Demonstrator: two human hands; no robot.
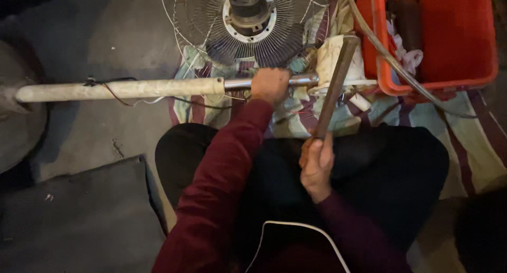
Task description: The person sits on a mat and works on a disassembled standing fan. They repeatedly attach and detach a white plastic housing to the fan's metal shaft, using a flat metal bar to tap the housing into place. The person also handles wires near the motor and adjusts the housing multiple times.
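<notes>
A view from above looks down on a seated person in a dark red long-sleeved top and black trousers, working on the floor. The left hand (pixel 270 84) is wrapped around a shiny metal tube (pixel 296 81), fingers closed firmly on it from above. That tube runs sideways across the picture and slides into a thicker, dirty cream-coloured pole (pixel 121 89) stretching out to the left, with a thin dark wire (pixel 113 93) tied around it and trailing along it. The right hand (pixel 317 165) is lower, over the lap, clenched around the bottom end of a long rusty brown metal bar (pixel 335 80). The bar slants up and to the right, its top end reaching above the tube, close beside a pale cream plastic fan part (pixel 330 56); whether bar and tube touch where they cross cannot be told. Just beyond the left hand lies a round wire fan guard (pixel 211 35) with a dark motor hub (pixel 248 6) at its centre. All of this rests on a striped cloth of green, maroon and cream (pixel 475 141) spread over a grey concrete floor (pixel 105 35). At the upper right sits a red plastic crate (pixel 454 46) holding some dark items and a scrap of white cloth, with a pale hose (pixel 401 67) curving over its front edge. A dark grey mat (pixel 74 220) lies at the lower left.
</notes>
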